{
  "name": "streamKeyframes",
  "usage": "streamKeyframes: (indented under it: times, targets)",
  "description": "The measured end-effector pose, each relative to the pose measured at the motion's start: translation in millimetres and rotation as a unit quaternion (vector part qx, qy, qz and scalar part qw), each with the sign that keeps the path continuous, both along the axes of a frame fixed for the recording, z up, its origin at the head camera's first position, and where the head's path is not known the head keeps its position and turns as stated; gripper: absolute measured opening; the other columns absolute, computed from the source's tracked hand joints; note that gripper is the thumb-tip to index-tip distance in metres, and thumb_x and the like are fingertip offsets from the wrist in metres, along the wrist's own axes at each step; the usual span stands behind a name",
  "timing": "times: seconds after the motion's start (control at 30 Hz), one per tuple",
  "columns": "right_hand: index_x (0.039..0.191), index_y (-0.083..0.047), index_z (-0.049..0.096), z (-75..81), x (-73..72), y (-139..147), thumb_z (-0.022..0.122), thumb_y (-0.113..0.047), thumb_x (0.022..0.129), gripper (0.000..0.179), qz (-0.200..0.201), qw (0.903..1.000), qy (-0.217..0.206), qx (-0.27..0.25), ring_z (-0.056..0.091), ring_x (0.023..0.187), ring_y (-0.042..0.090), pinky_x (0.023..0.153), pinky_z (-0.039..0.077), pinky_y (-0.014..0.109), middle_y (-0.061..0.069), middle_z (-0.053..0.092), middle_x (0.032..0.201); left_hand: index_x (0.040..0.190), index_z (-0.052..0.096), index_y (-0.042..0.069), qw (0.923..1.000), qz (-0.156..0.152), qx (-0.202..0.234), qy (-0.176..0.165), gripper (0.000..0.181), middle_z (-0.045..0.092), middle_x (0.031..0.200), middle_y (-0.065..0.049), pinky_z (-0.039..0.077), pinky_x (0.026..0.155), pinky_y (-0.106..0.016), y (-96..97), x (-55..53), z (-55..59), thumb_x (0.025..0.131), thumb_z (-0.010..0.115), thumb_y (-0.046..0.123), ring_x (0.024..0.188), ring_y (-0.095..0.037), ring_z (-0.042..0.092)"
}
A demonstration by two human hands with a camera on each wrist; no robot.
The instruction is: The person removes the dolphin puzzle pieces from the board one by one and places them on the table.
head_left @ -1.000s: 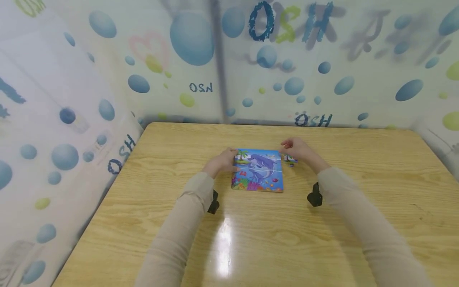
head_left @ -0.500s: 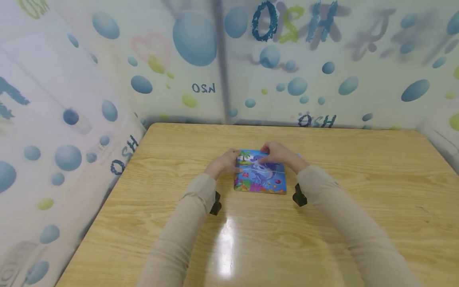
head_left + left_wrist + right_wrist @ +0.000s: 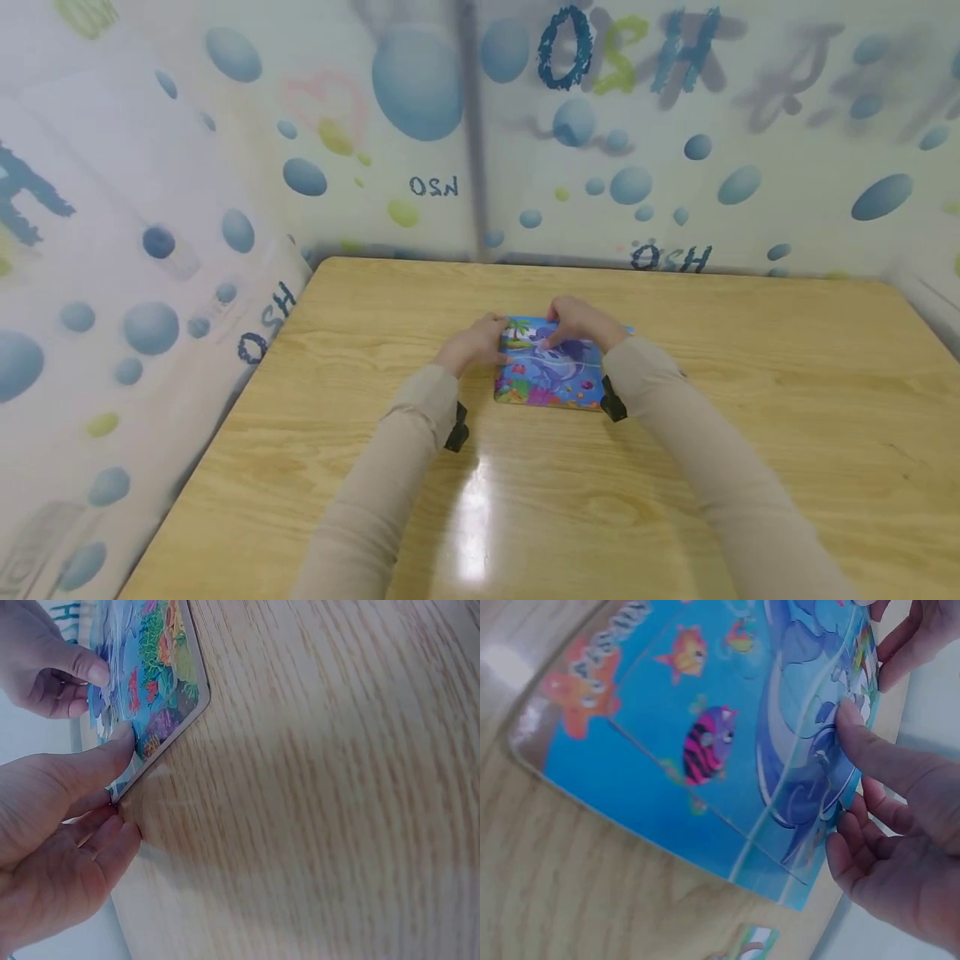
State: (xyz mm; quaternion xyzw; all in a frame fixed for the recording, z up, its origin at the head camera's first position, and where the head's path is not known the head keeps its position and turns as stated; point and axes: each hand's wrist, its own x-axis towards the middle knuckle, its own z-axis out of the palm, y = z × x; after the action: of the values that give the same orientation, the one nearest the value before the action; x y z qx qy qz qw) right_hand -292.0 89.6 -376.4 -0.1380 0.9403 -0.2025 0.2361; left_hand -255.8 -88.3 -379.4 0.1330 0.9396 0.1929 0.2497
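Note:
A flat jigsaw puzzle with a dolphin picture lies on the wooden table, seam lines crossing its surface. My left hand grips its left edge, thumb on the picture and fingers at the side. At the far edge is my right hand, its thumb on the dolphin and its other fingers curled at the border. Part of the dolphin is covered by this hand in the head view. Beside the puzzle, a small picture piece shows low in the right wrist view.
The wooden table reaches back to a wall sheet printed with blue and green bubbles. Dark wrist devices hang under both sleeves, the right one overlapping the puzzle's near right corner in the head view.
My right hand has moved left from the small piece beside the puzzle onto the puzzle's far edge, thumb on the picture. My left hand keeps its hold on the left edge.

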Motion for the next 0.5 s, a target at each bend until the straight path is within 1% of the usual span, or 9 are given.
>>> streamKeyframes:
  times: [0.13,0.17,0.3,0.37,0.5]
  targets:
    - [0.118,0.003,0.047,0.8,0.2,1.9,0.071,-0.023,0.079,0.053,-0.007,0.9999,-0.015,-0.004,0.050,0.112,0.032,0.098,0.042,0.042,0.019,0.051,0.122,0.145,0.021,0.005,1.0000,0.001,0.003,-0.003,0.072,0.019,0.151,-0.014,0.020,0.116,-0.039,3.0,-0.5,0.0,0.088,0.061,0.020,0.140,-0.028,0.019]
    - [0.118,0.003,0.047,0.5,0.6,2.0,0.071,-0.023,0.079,0.052,-0.007,0.9999,-0.013,-0.007,0.050,0.112,0.032,0.099,0.042,0.042,0.020,0.051,0.122,0.145,0.021,0.005,1.0000,0.003,0.004,-0.005,0.072,0.019,0.151,-0.013,0.020,0.116,-0.040,3.2,-0.6,0.0,0.087,0.061,0.020,0.140,-0.028,0.019]
    - [0.117,0.003,0.049,-1.3,4.2,1.1,0.071,-0.021,0.080,0.050,0.005,0.9998,0.009,-0.014,0.051,0.111,0.032,0.097,0.044,0.042,0.020,0.053,0.122,0.146,0.020,0.006,0.9999,0.009,0.007,-0.010,0.073,0.018,0.152,-0.012,0.019,0.116,-0.040,2.6,-0.8,0.2,0.087,0.061,0.021,0.140,-0.027,0.018]
    - [0.116,0.003,0.050,-1.9,6.1,0.3,0.071,-0.020,0.080,0.047,0.017,0.9994,0.025,-0.016,0.052,0.110,0.032,0.095,0.045,0.043,0.020,0.055,0.121,0.146,0.020,0.006,0.9998,0.012,0.010,-0.012,0.073,0.017,0.152,-0.011,0.019,0.116,-0.040,2.3,-0.6,0.4,0.087,0.061,0.021,0.140,-0.027,0.019]
    - [0.115,0.001,0.051,-1.4,9.0,1.8,0.071,-0.018,0.080,0.045,0.032,0.9986,0.036,-0.023,0.052,0.110,0.033,0.093,0.046,0.044,0.021,0.054,0.122,0.146,0.020,0.007,0.9998,0.013,0.004,-0.012,0.072,0.017,0.152,-0.010,0.021,0.116,-0.041,1.9,-0.2,0.5,0.088,0.060,0.022,0.140,-0.026,0.019]
